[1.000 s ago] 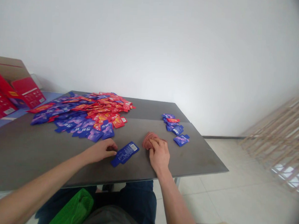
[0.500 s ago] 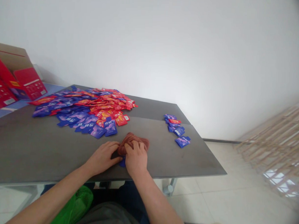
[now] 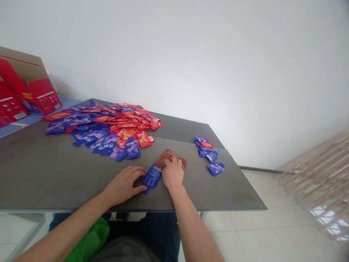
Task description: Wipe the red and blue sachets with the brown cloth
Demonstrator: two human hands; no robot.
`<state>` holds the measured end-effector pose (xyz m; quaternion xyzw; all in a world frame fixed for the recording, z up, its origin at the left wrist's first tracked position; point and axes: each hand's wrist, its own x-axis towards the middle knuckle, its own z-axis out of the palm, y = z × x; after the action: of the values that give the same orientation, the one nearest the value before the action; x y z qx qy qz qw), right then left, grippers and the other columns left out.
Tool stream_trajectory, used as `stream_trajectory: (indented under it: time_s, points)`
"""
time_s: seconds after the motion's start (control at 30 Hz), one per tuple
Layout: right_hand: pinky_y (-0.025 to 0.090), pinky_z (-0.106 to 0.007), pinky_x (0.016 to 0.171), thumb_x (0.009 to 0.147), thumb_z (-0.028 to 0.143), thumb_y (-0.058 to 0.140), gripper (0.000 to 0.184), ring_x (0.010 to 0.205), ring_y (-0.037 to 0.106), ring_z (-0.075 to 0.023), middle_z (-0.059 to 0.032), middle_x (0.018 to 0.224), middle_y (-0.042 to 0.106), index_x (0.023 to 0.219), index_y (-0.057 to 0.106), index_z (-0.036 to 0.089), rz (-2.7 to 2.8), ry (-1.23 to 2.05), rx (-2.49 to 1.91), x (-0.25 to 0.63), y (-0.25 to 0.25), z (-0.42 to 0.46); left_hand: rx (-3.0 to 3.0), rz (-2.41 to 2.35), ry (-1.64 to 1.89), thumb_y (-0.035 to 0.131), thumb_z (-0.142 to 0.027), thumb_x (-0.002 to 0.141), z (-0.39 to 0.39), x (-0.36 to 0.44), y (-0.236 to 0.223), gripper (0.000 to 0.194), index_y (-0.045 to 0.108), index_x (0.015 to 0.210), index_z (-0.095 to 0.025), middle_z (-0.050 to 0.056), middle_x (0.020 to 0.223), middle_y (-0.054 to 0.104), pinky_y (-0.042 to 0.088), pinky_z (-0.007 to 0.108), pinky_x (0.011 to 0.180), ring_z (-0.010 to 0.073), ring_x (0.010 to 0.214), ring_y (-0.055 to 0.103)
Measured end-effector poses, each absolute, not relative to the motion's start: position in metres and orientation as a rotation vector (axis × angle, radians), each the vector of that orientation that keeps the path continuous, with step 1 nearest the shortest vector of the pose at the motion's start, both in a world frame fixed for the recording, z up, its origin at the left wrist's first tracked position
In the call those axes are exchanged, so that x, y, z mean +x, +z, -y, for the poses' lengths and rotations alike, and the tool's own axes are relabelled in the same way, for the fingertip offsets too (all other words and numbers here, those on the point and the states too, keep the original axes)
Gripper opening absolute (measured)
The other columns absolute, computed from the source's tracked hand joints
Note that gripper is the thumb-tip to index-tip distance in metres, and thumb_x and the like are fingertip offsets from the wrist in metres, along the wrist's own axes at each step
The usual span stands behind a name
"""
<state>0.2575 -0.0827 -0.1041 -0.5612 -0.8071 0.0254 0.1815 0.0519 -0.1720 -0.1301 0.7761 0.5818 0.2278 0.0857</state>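
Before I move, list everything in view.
Single pouch: one, blue, between hands
Cloth: one, reddish-brown, under right hand
Pouch pile: many, blue and red, table left
Small cluster: several, blue, one red, table right
Cartons: uncounted, red, far left
Table: one, grey, centre
Other surface: one, blue, under cartons
Wall: one, white, behind
Floor: one, pale, right
Slats: many, tan, right
Mesh: one, green, lap
Trousers: pair, blue, below
Left hand: one, touching pouch
Right hand: one, on cloth

The table (image 3: 61, 176) looks smooth and matt, the pouch (image 3: 152, 177) glossy plastic, the bunched cloth (image 3: 170, 153) soft and dull (the boxes (image 3: 45, 98) look like printed cardboard).
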Motion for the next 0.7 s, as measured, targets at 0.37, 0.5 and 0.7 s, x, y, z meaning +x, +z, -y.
stream_trajectory:
  time_s: [0.37,0.5,0.7]
  points:
    - [0.043,-0.035,0.102,0.100,0.025,0.053,0.032,0.115,0.049,-0.0243,-0.0037,0.126,0.066,0.122,0.075,0.035,2.569,0.053,-1.182,0.288,-0.102,0.096,2.349,-1.737,0.708,0.074,-0.046,0.088,0.174,0.052,-0.134,0.038,0.070,0.118,-0.024,0.008,0.131,0.070,0.044,0.047,0.110,0.0303,0.125,0.060]
    - [0.043,-0.040,0.099,0.099,0.023,0.052,0.032,0.113,0.050,-0.0274,-0.0086,0.124,0.067,0.117,0.077,0.030,2.429,0.002,-1.421,0.288,-0.093,0.076,2.330,-1.769,0.695,0.075,-0.043,0.088,0.175,0.052,-0.133,0.037,0.070,0.118,-0.024,0.007,0.132,0.070,0.046,0.046,0.109,0.0301,0.125,0.061]
    - [0.042,-0.036,0.103,0.098,0.027,0.056,0.026,0.114,0.050,-0.0233,-0.0007,0.122,0.068,0.111,0.077,0.034,2.629,0.098,-0.939,0.271,-0.101,0.109,2.360,-1.738,0.711,0.073,-0.043,0.089,0.175,0.053,-0.132,0.030,0.072,0.112,-0.024,0.008,0.129,0.071,0.047,0.046,0.107,0.0300,0.123,0.062]
